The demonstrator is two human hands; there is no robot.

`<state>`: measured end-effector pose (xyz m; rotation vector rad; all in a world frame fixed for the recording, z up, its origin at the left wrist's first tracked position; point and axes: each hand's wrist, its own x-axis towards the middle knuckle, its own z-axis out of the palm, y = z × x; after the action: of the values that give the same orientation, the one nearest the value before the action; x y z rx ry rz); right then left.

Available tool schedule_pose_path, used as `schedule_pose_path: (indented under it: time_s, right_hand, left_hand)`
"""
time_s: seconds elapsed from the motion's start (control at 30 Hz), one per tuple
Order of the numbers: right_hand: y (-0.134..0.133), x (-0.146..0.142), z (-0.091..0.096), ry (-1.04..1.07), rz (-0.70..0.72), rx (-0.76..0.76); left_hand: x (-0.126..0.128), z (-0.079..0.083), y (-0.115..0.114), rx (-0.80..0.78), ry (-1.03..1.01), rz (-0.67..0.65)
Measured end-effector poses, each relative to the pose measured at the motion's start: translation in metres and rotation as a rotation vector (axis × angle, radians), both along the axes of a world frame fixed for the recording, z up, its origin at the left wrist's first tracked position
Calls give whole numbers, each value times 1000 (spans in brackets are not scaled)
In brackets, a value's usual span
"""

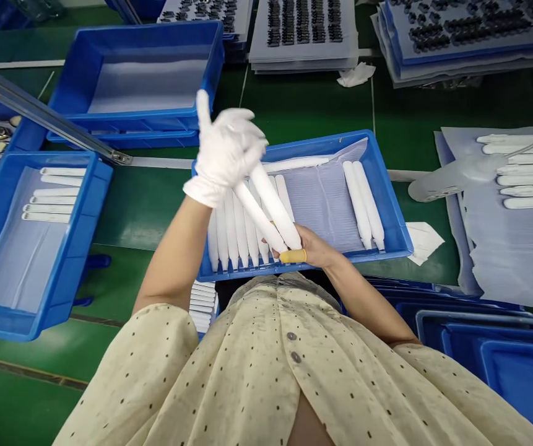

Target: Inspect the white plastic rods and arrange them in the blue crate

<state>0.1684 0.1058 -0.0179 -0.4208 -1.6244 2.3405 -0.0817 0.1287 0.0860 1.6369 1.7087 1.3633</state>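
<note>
Handles (268, 207), two of them, white and long, are being held together above the near edge of a blue tray (389, 210). Their upper ends are being clasped by the left hand (224, 152), which is gloved in white, fingers curled shut around both and thumb sticking up. Their lower ends are being pinched by the bare right hand (315, 246), closed on them, a yellow finger cot (293, 256) being worn on one finger. The pair is being kept tilted, upper ends toward the left.

Beneath them, a row of white handles (233, 238) is lying side by side in the tray's left half on a pale liner (317, 198); two more handles (363, 207) are lying near its right wall and one (296, 164) crosswise at the back.

On the green table (145, 204), a second tray (85, 248) at the left is holding a short stack of similar handles (52, 198), and further handles (526, 170) are being shown on a sheet at the right.
</note>
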Motion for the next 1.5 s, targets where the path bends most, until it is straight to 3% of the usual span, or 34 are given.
schedule_pose_path:
  time_s: [0.07, 0.1, 0.17, 0.23, 0.3, 0.43, 0.53, 0.6, 0.73, 0.8, 0.87, 0.97, 1.13, 1.37, 1.5]
  right_hand:
    - [-5, 4, -2, 27, 51, -23]
    - [-7, 5, -4, 36, 64, -35]
    - [-10, 6, -9, 53, 67, -54]
    - [-13, 4, -13, 67, 59, -67]
    - [-16, 1, -17, 60, 31, -71]
    - [-17, -2, -21, 5, -65, -46]
    - [-11, -3, -20, -18, -94, 8]
    - [-6, -5, -16, -20, -193, 72]
    - [-1, -20, -2, 40, -599, 141]
    - [-2, -27, 7, 76, -695, 140]
    - [-4, -32, 15, 100, -693, 88]
    - [-6, -32, 23, 100, -590, -127]
    - [-5, -30, 26, 154, -456, -412]
    - [-3, -32, 26, 103, -418, -366]
    - [-3, -33, 28, 109, -423, -417]
  left_hand:
    - [-20, 8, 11, 75, -15, 69]
    - [-24, 9, 14, 117, -157, 112]
    - [-23, 6, 16, 191, -627, 141]
    - [-9, -2, 11, 212, -1066, 33]
    - [15, -13, -1, 149, -1253, -133]
    - [63, -39, -41, -56, -1145, -335]
    - [81, -52, -66, -247, -1133, -310]
    - [82, -54, -74, -231, -1118, -267]
    - [76, -52, -73, -146, -1039, -268]
    - [72, -51, -71, -146, -1037, -252]
    - [68, -50, -71, -109, -1074, -202]
    - [60, -48, -75, -72, -1180, -96]
    - [61, -43, -84, -184, -1475, -52]
    - [74, -47, -88, -283, -1504, -65]
    - [73, -44, -88, -274, -1518, -55]
